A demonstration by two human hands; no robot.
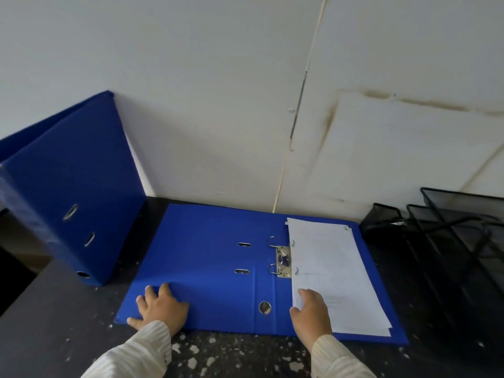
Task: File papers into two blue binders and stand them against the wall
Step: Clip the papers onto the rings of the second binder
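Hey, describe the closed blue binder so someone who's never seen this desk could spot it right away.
Follow the white wall behind the dark desk to its left end. A closed blue binder stands upright there. The other blue binder lies flat and open, holding papers.

No text, label or number can be read. The papers (pixel 332 274) on the right half of the open blue binder (pixel 204 257) carry faint print, too blurred to make out.

stained white wall (pixel 218 91), dark speckled desk (pixel 68 323)
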